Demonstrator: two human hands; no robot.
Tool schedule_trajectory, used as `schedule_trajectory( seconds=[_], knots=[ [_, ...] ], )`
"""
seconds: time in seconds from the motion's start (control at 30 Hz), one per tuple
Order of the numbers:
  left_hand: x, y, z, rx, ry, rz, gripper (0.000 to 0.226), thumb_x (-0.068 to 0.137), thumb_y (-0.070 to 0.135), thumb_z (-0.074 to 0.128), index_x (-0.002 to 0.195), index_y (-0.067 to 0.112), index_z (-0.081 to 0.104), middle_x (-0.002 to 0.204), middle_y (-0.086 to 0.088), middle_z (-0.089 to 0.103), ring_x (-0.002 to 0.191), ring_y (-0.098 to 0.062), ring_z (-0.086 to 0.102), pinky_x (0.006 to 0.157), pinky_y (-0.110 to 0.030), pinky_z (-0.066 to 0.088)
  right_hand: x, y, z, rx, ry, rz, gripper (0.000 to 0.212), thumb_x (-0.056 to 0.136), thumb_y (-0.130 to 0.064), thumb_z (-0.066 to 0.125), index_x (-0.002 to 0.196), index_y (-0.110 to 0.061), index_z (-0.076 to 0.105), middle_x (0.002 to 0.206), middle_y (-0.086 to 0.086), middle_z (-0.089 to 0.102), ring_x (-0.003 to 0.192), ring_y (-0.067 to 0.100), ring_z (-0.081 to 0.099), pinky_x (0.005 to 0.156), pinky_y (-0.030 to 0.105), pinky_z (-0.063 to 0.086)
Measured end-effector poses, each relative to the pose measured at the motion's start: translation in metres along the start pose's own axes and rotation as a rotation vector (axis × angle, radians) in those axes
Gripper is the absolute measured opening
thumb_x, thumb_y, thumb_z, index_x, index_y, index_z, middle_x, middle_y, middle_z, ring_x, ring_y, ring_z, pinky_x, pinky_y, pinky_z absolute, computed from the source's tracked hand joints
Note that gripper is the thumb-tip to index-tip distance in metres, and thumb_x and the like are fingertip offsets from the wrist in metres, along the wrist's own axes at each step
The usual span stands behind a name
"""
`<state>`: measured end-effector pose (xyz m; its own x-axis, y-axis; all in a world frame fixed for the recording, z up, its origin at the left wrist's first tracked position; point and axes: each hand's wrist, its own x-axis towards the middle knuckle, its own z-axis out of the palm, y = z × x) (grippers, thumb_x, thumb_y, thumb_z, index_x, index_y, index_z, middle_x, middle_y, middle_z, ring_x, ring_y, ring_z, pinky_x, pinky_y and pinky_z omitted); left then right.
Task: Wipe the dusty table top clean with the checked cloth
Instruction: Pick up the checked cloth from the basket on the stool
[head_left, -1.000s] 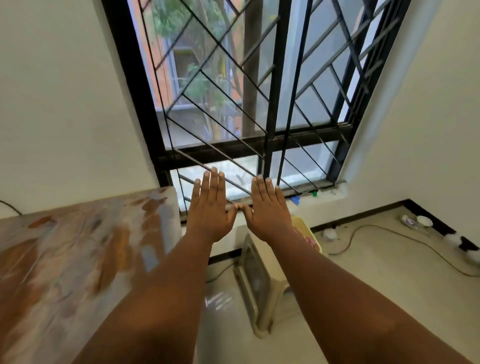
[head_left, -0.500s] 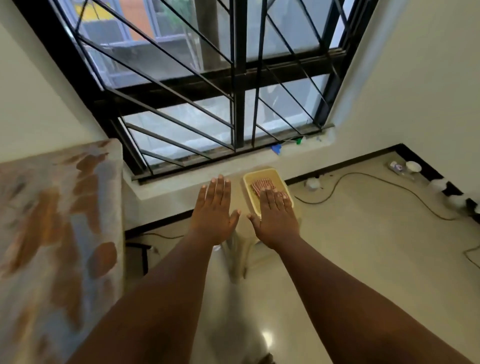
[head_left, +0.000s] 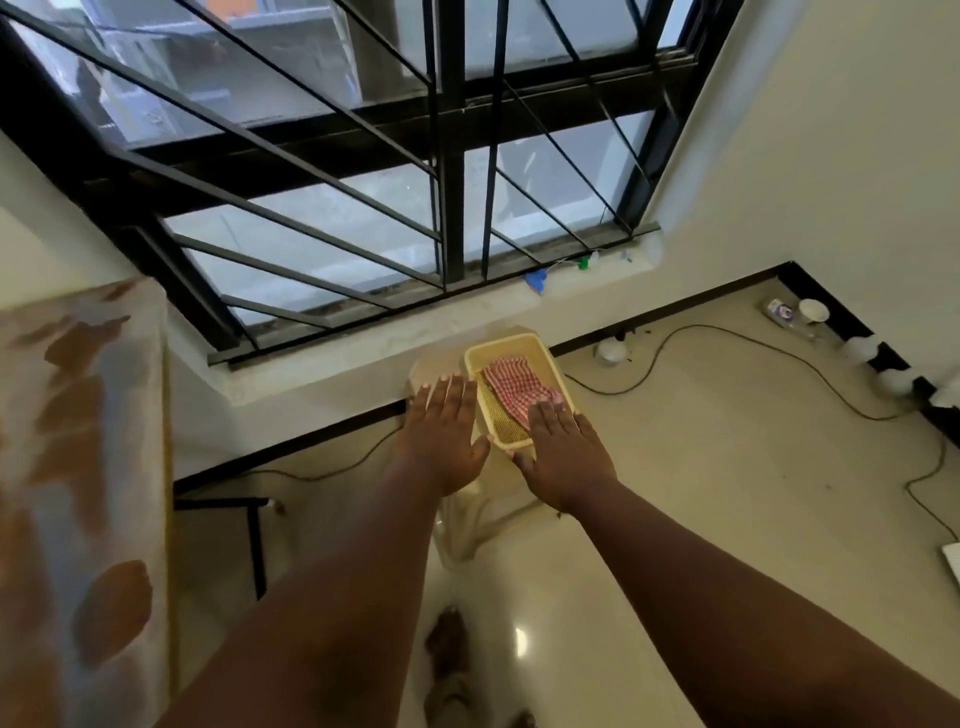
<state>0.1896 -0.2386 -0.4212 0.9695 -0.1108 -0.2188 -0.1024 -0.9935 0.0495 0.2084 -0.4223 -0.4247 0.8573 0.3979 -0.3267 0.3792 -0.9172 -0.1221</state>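
A red-and-white checked cloth (head_left: 511, 382) lies crumpled in a pale yellow plastic basket (head_left: 522, 349) that rests on a stool below the window. My left hand (head_left: 441, 436) is stretched out flat, palm down, just left of the basket. My right hand (head_left: 563, 452) is also flat with straight fingers, and its fingertips cover the near end of the cloth. Neither hand holds anything. The table top (head_left: 78, 467), mottled brown and white, runs along the left edge of the view.
A barred window (head_left: 452, 156) with a white sill fills the wall ahead. Black cables (head_left: 727, 358) trail over the tiled floor at the right, near a small bottle, a cup and white round things along the skirting. My foot shows below.
The view has tilted down from the window to the floor. The basket with the checked cloth has come into sight, and both flat hands now hover at it.
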Motion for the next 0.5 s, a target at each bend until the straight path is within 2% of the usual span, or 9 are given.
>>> schedule_trajectory(
  seconds=[0.17,0.37,0.5],
  knots=[
    [0.053,-0.016,-0.014,0.016,0.024,0.072,0.076,0.098,0.052,0.023,0.150,0.010,-0.014,0.160,-0.013,-0.009,0.147,-0.026,-0.011,0.116,-0.043,-0.012,0.041,0.014,-0.014,0.025,-0.070,0.046,0.072,0.100,-0.052,0.025,0.153,-0.011,-0.001,0.161,0.010,0.004,0.147,0.025,-0.002,0.117,0.041,0.001],
    [0.089,-0.029,0.003,0.084,-0.036,0.114,0.077,0.098,0.053,0.022,0.150,0.009,-0.013,0.161,-0.014,-0.007,0.148,-0.028,-0.009,0.119,-0.047,-0.005,0.084,0.022,0.002,0.087,-0.168,0.072,0.070,0.100,-0.050,0.027,0.153,-0.012,0.001,0.161,0.010,0.006,0.147,0.027,0.000,0.117,0.043,0.003],
    [0.109,-0.028,0.024,0.106,-0.107,0.115,0.077,0.098,0.054,0.020,0.150,0.009,-0.014,0.160,-0.014,-0.011,0.147,-0.028,-0.012,0.118,-0.047,-0.009,0.116,0.027,0.022,0.108,-0.228,0.090,0.064,0.101,-0.044,0.029,0.153,-0.012,0.007,0.160,0.010,0.010,0.147,0.030,0.003,0.117,0.046,0.006]
  ],
)
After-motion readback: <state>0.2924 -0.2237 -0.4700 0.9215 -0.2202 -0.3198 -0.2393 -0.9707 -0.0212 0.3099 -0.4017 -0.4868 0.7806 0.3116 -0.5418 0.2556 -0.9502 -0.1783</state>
